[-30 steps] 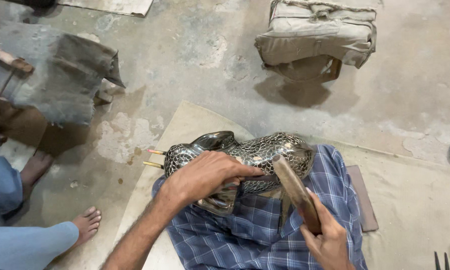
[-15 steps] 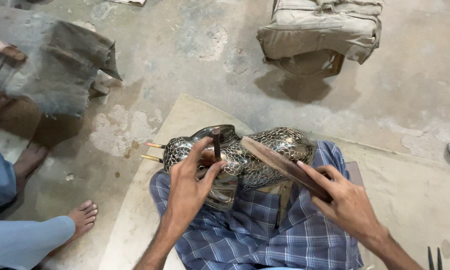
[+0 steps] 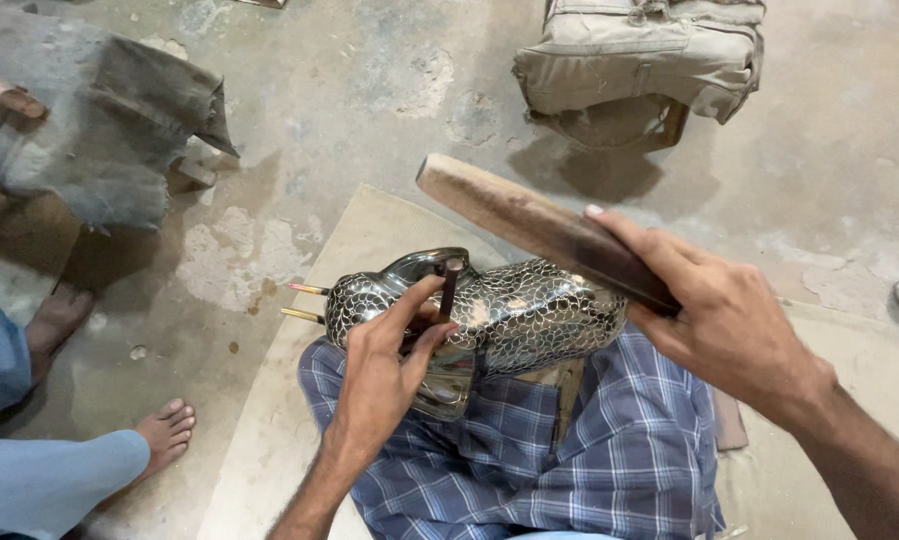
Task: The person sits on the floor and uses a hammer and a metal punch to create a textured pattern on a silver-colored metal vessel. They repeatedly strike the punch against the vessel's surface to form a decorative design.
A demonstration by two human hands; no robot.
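Note:
A shiny metal figure (image 3: 530, 310) with a fish-scale pattern lies across my lap on blue checked cloth (image 3: 610, 460). My left hand (image 3: 390, 365) holds a small dark punch (image 3: 448, 290) upright against the figure's top. My right hand (image 3: 720, 315) grips a long wooden mallet (image 3: 530, 225), raised above the figure and tilted up to the left. Two thin rods (image 3: 305, 302) stick out of the figure's left end.
A beige mat (image 3: 300, 380) lies under me on the concrete floor. Another person's bare feet (image 3: 165, 430) and blue trouser legs are at the left. A grey cloth bundle (image 3: 130, 130) sits at upper left, a khaki bag (image 3: 640, 55) at top.
My left hand shifted from lying flat on the figure to holding the punch upright. My right hand lifted the mallet from beside the figure up above it.

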